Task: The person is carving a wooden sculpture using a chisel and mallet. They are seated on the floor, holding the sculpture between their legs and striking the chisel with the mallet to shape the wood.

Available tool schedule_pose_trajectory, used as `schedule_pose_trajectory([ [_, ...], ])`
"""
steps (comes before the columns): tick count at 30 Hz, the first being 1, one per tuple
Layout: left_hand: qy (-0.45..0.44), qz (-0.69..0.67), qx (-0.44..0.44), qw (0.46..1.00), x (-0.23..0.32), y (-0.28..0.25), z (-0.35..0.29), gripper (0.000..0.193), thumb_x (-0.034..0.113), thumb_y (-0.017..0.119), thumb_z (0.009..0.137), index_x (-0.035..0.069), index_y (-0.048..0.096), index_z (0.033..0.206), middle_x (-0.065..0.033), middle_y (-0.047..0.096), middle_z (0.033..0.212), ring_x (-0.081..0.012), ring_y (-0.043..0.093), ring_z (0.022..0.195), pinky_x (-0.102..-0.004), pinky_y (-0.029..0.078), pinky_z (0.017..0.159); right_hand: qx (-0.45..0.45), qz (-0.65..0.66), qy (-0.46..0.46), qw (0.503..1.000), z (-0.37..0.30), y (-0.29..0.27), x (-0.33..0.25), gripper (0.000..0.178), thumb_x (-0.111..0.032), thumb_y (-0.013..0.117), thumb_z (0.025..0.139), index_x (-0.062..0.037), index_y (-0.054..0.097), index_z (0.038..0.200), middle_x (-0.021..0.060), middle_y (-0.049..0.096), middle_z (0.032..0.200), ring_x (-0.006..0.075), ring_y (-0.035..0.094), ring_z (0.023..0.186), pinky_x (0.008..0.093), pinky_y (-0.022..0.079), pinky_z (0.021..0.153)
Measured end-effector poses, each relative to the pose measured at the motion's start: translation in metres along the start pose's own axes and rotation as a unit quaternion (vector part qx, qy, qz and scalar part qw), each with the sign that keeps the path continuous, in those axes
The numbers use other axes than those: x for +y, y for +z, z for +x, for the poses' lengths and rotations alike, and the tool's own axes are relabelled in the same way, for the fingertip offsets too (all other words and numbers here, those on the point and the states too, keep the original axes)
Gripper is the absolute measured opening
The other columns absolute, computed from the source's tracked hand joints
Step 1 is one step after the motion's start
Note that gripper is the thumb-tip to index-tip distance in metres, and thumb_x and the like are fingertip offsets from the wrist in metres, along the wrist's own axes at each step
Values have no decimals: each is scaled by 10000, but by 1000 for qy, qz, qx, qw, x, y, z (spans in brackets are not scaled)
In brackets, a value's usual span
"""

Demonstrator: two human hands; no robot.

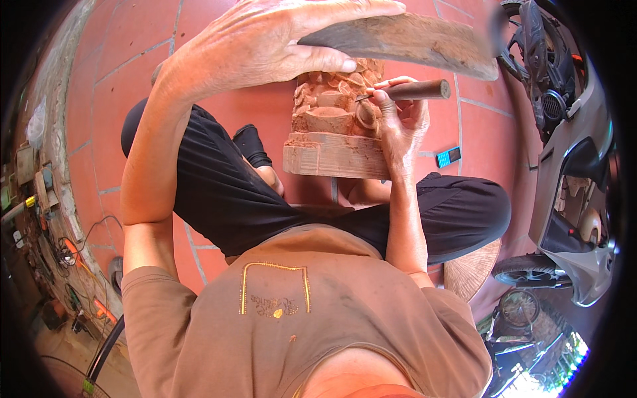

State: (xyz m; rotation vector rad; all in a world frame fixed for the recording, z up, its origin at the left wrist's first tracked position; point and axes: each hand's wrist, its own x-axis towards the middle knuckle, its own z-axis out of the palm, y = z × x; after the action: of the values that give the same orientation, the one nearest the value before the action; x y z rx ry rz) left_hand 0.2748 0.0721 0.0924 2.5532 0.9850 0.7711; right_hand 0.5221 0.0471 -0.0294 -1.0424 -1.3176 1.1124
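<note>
- Grasping a flat wooden bar (411, 43) by one end, the left grip (249, 46) has its thumb on the near edge and a finger stretched along the far edge, probably to steady its length.
- Pinching a wooden-handled chisel (418, 90), the right grip (403, 132) sits just below and to the right of the carving, with the thumb and fingers close to the blade, likely for fine control of the tip.
- The handle's butt juts out to the right of that grip, apparently so that it stays free beneath the bar.
- The carved block (328, 123) lies just left of the right grip and below the left one, between the spread, bent legs (225, 186), presumably so both hands reach it easily; the blade end appears to meet its relief.
- Counted: one bar, one chisel, one block, two hands, both occupied.
- Well apart from the right grip, to its lower right, one blue phone (448, 157) rests on the tiled floor (484, 132); farther right stands at least one motorbike (556, 159), the exact number being unclear.
</note>
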Motion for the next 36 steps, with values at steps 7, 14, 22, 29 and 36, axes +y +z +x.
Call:
schedule_pose_trajectory([
  [7,-13,11,-23,1000,11,-5,4,742,332,697,886,102,393,1522,-207,681,1038,-336,659,834,-402,537,769,-9,-115,-2,993,-2,9,-5,243,23,701,903,-35,587,1109,33,671,948,99,642,887,280,547,775],
  [14,-27,-56,-54,997,22,-1,6,752,318,713,889,121,378,1532,-219,672,1055,-347,662,843,-399,537,763,0,-89,-26,996,-4,9,2,214,19,704,903,-26,591,1080,46,682,939,95,639,839,273,551,727],
  [22,23,-29,20,999,21,8,7,665,159,749,815,116,493,1428,-157,694,1004,-309,674,811,-370,545,734,13,9,3,1000,-8,7,6,204,34,700,903,-9,589,1070,44,678,935,79,622,815,250,539,654],
  [29,4,-48,-33,998,22,6,8,697,217,753,816,115,490,1454,-192,670,1176,-378,654,986,-409,535,870,23,-61,-2,998,-9,9,4,212,31,705,898,-5,588,1072,63,682,949,115,661,868,273,568,745],
  [36,45,-93,38,994,32,5,18,667,190,760,791,137,543,1419,-139,640,1291,-362,641,1080,-390,519,956,25,-48,-10,998,-10,6,6,216,32,708,896,-3,590,1074,93,699,975,117,670,870,266,556,709],
])
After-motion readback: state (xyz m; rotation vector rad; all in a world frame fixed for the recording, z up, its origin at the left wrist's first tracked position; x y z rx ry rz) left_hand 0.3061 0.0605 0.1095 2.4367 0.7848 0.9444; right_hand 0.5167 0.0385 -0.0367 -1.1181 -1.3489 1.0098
